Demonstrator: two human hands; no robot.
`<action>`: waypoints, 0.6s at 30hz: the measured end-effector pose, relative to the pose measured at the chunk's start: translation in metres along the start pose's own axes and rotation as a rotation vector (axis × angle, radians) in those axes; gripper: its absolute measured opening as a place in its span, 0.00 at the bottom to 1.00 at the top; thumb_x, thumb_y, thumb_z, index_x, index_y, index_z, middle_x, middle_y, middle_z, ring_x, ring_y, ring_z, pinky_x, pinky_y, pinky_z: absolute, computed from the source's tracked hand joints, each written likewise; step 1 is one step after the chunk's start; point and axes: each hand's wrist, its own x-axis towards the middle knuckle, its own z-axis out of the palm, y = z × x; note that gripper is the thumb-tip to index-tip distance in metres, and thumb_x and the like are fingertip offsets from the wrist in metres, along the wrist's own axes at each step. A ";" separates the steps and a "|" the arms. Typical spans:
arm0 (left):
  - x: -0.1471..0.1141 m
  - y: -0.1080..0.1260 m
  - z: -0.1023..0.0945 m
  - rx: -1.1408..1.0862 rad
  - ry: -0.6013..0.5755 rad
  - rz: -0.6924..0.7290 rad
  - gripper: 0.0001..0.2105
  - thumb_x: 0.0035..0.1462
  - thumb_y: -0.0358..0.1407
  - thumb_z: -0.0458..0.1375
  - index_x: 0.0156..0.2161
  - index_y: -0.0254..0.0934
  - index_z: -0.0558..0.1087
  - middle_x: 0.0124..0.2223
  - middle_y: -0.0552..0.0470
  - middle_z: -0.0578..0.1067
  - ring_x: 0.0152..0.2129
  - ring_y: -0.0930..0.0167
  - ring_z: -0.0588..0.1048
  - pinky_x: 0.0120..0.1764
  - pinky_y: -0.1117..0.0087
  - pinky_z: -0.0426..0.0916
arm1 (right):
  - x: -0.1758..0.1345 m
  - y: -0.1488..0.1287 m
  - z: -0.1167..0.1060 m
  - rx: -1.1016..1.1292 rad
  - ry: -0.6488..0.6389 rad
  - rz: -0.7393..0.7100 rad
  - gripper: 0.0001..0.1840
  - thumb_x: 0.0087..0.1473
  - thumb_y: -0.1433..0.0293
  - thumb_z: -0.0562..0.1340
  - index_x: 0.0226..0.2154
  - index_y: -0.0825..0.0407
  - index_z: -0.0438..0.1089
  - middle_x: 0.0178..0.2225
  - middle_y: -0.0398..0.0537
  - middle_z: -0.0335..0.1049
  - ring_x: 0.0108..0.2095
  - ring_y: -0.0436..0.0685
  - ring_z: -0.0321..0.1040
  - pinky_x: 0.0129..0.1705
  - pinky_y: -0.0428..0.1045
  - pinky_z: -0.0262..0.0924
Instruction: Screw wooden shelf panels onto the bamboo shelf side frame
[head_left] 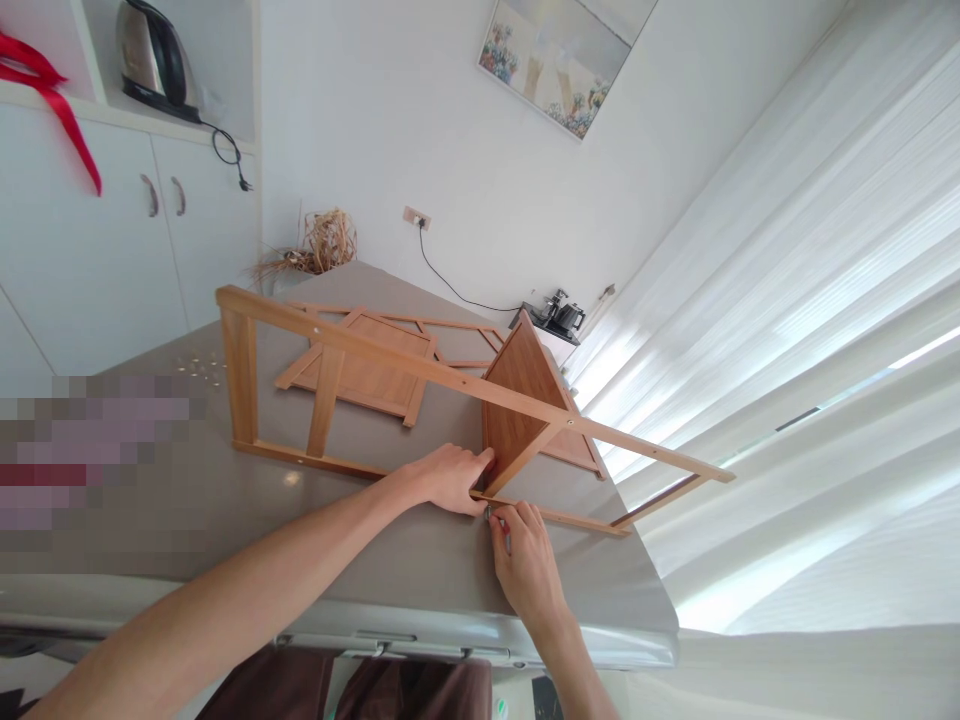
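A wooden shelf frame (405,358) stands on its long edge across the table, with a slatted wooden shelf panel (517,400) joined near its right part. My left hand (454,478) is closed around the lower rail where a crosspiece meets it. Just right of it, my right hand (525,555) pinches something small and shiny against the outer side of that rail; the fingers mostly cover it, so its kind cannot be told. Behind the frame lie a loose wooden panel (375,360) and a second ladder-like wooden frame (457,325).
Several small metal pieces (201,368) lie scattered at the table's (420,575) left. Dried stalks (330,240) lie at the far corner. A corded black appliance (559,315) stands beyond. White curtains (810,330) hang along the right edge. A pixelated patch (97,470) hides the left side.
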 end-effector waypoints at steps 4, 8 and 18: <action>0.000 -0.001 0.001 -0.001 -0.003 -0.005 0.25 0.47 0.52 0.58 0.45 0.38 0.64 0.35 0.45 0.80 0.29 0.56 0.79 0.28 0.63 0.68 | -0.001 -0.005 0.001 -0.127 0.030 -0.036 0.08 0.63 0.73 0.54 0.36 0.47 0.67 0.35 0.49 0.67 0.36 0.59 0.62 0.39 0.54 0.57; 0.001 -0.002 0.003 -0.019 -0.016 0.004 0.24 0.48 0.52 0.57 0.45 0.38 0.64 0.33 0.47 0.79 0.29 0.57 0.79 0.29 0.63 0.68 | -0.002 -0.007 -0.001 -0.192 0.026 -0.058 0.11 0.62 0.76 0.54 0.42 0.46 0.67 0.40 0.50 0.68 0.39 0.61 0.62 0.40 0.55 0.56; 0.002 -0.001 0.002 -0.048 -0.021 0.002 0.22 0.47 0.49 0.58 0.44 0.40 0.63 0.31 0.50 0.79 0.28 0.58 0.79 0.29 0.64 0.67 | -0.002 0.014 -0.010 -0.205 0.006 -0.157 0.10 0.64 0.71 0.55 0.36 0.46 0.72 0.34 0.48 0.69 0.38 0.59 0.63 0.42 0.55 0.56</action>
